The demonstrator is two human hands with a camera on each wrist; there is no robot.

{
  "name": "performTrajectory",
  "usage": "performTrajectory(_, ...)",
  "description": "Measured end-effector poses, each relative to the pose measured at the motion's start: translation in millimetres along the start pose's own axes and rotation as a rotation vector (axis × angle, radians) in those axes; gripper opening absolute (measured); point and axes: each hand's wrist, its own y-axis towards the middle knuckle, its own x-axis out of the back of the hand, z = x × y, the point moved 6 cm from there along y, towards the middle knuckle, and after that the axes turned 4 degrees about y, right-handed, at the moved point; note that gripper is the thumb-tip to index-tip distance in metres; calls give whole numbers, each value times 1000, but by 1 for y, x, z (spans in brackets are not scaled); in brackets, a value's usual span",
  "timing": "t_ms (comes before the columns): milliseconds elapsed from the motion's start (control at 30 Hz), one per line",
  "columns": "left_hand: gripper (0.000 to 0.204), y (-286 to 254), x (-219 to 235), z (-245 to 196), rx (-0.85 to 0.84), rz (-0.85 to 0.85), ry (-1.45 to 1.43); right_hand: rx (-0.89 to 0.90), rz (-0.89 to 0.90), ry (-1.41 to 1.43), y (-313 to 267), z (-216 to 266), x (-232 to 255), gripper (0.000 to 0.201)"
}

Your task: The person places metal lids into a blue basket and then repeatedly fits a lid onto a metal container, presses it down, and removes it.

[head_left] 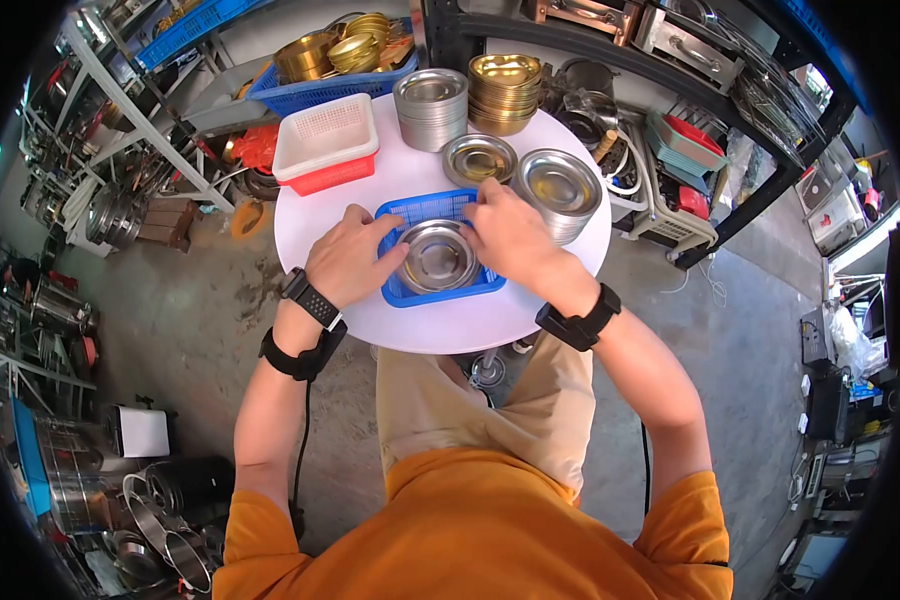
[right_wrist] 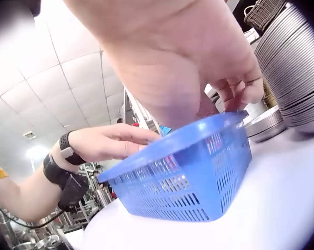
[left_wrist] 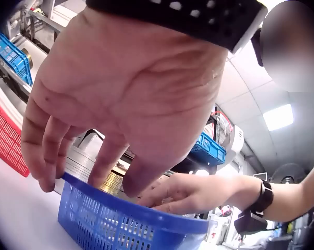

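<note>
A shiny round metal dish [head_left: 438, 257] sits inside a blue plastic basket [head_left: 450, 297] near the front of the round table. My left hand [head_left: 350, 255] is over the basket's left side, its thumb reaching in at the dish's rim. In the left wrist view, its fingers [left_wrist: 42, 156] hang loosely around the basket's rim. Opposite it, my right hand [head_left: 518, 238] grips the basket's back right corner. Curled fingers [right_wrist: 250, 92] meet the rim there in the right wrist view, while the thumb lies inside, beside the dish.
Behind the basket, stacked silver dishes [head_left: 430, 110] and gold dishes [head_left: 505, 90] stand on the white table [head_left: 345, 320]. A shallow dish [head_left: 479, 158] and another silver stack [head_left: 560, 190] are at the right. White and red baskets [head_left: 325, 140] sit at the back left. Shelves of metalware surround the table.
</note>
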Motion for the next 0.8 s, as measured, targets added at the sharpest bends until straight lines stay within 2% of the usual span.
performTrajectory(33,45,2,3,-4,-12,2,42,-22,-52,100,0,-2,12,16)
performTrajectory(67,45,5,7,-7,-18,3,44,-27,-56,99,0,-4,24,16)
performTrajectory(167,43,20,21,-25,-94,-59,37,-66,-273,83,-2,-35,63,18)
performTrajectory(233,40,39,26,-45,-185,20,39,-173,-266,-59,-5,-65,82,21)
performTrajectory(300,38,65,27,-62,-254,-33,21,-293,-271,-205,-13,-96,95,26)
performTrajectory(333,38,81,24,-70,-247,47,-16,-350,-231,-264,-14,-109,100,30)
performTrajectory(367,39,96,20,-80,-239,127,-53,-483,-108,-308,-16,-125,99,32)
performTrajectory(467,41,137,4,-109,-272,88,45,-534,-47,-338,-23,-152,93,34)
performTrajectory(567,39,166,-20,-122,-109,227,119,-557,-27,-214,-30,-164,82,30)
performTrajectory(700,39,186,-45,-116,-129,126,136,-537,-114,-167,-30,-154,86,21)
performTrajectory(800,33,188,-43,-111,-55,101,31,-517,-109,-127,-31,-153,85,20)
